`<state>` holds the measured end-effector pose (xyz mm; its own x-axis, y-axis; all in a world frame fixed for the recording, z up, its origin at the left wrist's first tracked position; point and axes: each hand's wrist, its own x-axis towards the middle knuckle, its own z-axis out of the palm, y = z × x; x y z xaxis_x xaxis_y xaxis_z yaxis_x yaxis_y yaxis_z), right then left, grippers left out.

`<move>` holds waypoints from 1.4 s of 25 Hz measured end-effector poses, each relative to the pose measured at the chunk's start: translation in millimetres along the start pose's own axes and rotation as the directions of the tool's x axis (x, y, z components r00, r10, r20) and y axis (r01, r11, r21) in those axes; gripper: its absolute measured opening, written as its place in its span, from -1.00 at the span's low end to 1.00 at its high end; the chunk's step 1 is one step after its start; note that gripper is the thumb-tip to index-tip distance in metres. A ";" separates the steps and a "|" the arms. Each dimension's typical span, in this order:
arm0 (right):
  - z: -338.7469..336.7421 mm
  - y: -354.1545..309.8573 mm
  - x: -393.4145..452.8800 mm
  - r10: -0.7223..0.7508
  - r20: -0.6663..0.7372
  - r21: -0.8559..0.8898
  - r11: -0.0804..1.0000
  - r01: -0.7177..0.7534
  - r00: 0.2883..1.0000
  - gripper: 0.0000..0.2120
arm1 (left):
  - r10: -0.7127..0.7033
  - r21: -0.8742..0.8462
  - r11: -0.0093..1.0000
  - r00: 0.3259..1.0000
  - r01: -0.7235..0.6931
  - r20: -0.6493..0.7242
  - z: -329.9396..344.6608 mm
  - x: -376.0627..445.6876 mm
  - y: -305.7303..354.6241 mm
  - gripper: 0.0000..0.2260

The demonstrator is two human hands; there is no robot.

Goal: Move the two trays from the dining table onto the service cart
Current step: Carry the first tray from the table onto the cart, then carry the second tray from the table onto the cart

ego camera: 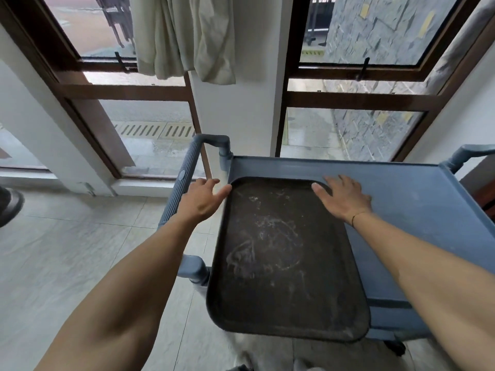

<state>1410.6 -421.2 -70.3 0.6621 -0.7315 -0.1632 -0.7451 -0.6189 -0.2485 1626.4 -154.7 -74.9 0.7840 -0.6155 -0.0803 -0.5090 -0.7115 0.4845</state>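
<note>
While both arms reach forward, the left hand is open, with its fingers spread and the thumb touching the far left corner of the tray. It does not grip anything. The right hand is open too, palm down and flat; its thumb lies over the far right corner of the tray and its other fingers rest on the blue top of the service cart, just beside the tray. A thin dark band goes around the right wrist.

One tray is in view, dark and rectangular with rounded corners, and it has pale scratch marks on its inside. It lies flat on the left part of the cart top. Its long axis runs away from the person, toward the windows, and one short end points to the far edge of the cart. The near short end hangs over the near edge of the cart, toward the person.

To the left of the left hand is the ribbed handle of the cart. Below it the floor has pale tiles. A light curtain hangs between the two windows.
</note>
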 end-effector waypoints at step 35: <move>23.8 -243.5 -419.0 -0.969 0.142 0.038 -0.199 0.979 -0.202 -0.21 | -0.776 -0.165 0.164 0.023 0.973 -0.630 -11.1 -716.5 47.8 -0.09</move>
<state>1316.6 42.8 35.8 0.5997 0.7881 0.1386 0.7995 -0.5826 -0.1464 1044.3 256.1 15.5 0.6373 0.7514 0.1712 0.7380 -0.6590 0.1451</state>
